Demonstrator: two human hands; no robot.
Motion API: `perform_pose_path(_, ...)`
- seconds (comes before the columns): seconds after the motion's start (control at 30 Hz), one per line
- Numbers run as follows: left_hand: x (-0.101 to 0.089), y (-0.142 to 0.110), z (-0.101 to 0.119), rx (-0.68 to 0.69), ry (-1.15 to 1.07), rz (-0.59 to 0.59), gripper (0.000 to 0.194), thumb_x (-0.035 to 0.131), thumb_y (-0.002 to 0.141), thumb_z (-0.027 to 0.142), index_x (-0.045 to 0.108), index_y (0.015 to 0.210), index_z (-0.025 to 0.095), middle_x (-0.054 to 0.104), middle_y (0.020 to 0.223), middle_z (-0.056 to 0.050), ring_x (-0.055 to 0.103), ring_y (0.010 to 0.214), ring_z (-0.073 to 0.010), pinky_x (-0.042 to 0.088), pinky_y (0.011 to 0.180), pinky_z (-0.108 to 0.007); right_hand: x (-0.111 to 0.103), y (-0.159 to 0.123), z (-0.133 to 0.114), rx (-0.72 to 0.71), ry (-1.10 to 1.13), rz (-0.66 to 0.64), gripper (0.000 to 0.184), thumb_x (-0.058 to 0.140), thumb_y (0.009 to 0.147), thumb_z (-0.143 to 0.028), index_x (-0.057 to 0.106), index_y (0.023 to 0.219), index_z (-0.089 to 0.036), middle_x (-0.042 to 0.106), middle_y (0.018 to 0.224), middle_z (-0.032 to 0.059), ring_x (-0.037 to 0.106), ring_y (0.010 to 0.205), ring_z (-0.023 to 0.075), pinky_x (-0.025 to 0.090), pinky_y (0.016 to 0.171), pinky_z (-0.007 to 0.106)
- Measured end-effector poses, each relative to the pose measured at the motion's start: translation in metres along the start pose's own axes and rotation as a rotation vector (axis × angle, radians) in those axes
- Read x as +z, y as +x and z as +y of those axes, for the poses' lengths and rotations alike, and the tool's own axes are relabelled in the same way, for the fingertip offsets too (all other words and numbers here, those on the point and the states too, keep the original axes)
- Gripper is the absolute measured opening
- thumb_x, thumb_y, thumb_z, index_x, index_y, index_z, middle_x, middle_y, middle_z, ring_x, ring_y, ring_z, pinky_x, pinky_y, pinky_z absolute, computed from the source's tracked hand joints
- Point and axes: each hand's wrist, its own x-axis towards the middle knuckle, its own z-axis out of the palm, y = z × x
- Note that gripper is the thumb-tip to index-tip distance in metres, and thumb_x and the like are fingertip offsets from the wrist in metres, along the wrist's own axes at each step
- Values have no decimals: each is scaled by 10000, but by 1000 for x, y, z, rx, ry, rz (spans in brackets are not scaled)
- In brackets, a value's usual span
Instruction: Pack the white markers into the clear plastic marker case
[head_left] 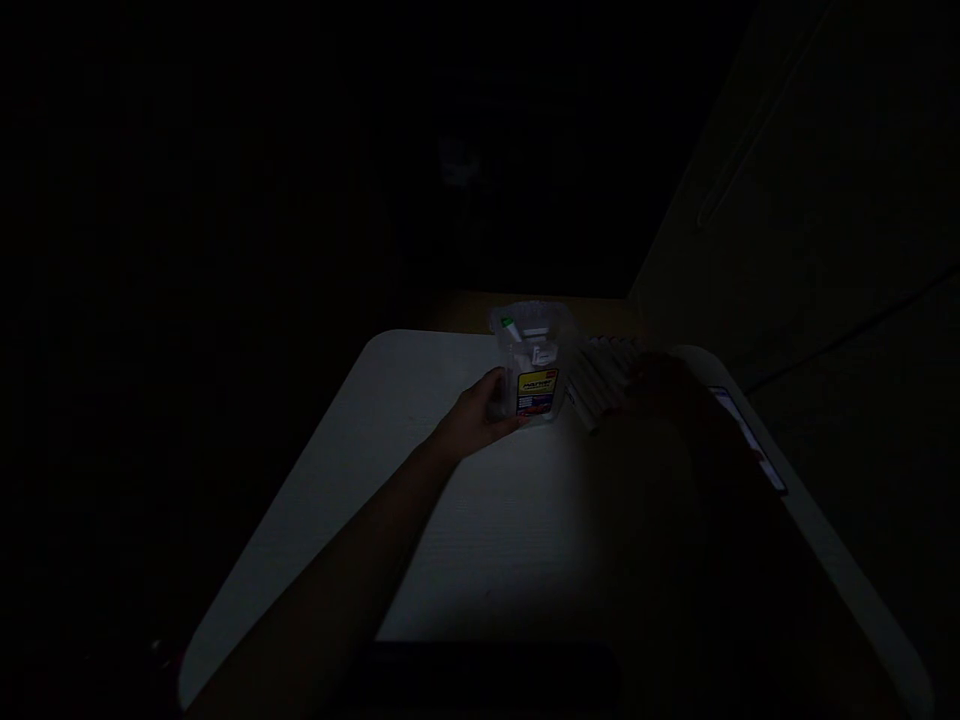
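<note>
The scene is very dark. My left hand (pixel 480 412) is wrapped round the side of a clear plastic tub (pixel 534 365) with a yellow label, standing upright on a white table (pixel 390 470). Pale stick-shaped pieces show inside the tub. My right hand (pixel 664 385) is a dim, blurred shape just right of the tub, over a row of several white stick-like pieces (pixel 600 385) lying on the table. Its fingers cannot be made out.
A flat item with a red and blue edge (pixel 746 440) lies near the table's right edge. A pale wall or cabinet rises at the right. Everything beyond the table is in darkness.
</note>
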Motion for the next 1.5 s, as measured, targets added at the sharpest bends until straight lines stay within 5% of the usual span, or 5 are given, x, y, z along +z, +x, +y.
perform_pose_path(0.4,-1,1,3,-4,32,4,611,667,708,462,440,1191,165,620,1114,-85,618,999,-233,512,860,-343,9,-6,-11,0,46,-107,306,510,890,-354,555,1138,-180,566,1157,75,573,987,164,504,844,365)
perform_pose_path(0.77,0,0,1,40,49,1,620,667,713,449,440,1211,159,616,1134,-81,614,1022,-225,501,879,-312,-21,-6,-34,-34,146,104,241,453,911,-308,589,1058,-173,603,1090,84,581,965,163,473,864,350)
perform_pose_path(0.93,-1,-2,4,54,81,12,631,692,699,439,456,1210,154,608,1151,-82,601,1042,-233,488,899,-311,-48,-26,-69,-417,304,325,276,427,897,-288,585,1085,-163,614,1123,95,554,1063,189,425,916,331)
perform_pose_path(1.13,0,-2,4,116,174,44,681,702,679,464,446,1237,169,576,1200,-113,566,1098,-264,464,948,-377,-51,-47,-100,-569,155,209,377,380,922,-346,557,1178,-133,619,1156,127,550,1071,239,384,920,401)
perform_pose_path(1.5,0,0,5,187,186,96,647,688,685,489,472,1209,178,565,1184,-119,558,1088,-259,465,935,-391,-51,-51,-98,-625,247,30,296,484,875,-282,578,1118,-143,649,1052,84,601,940,194,448,826,321)
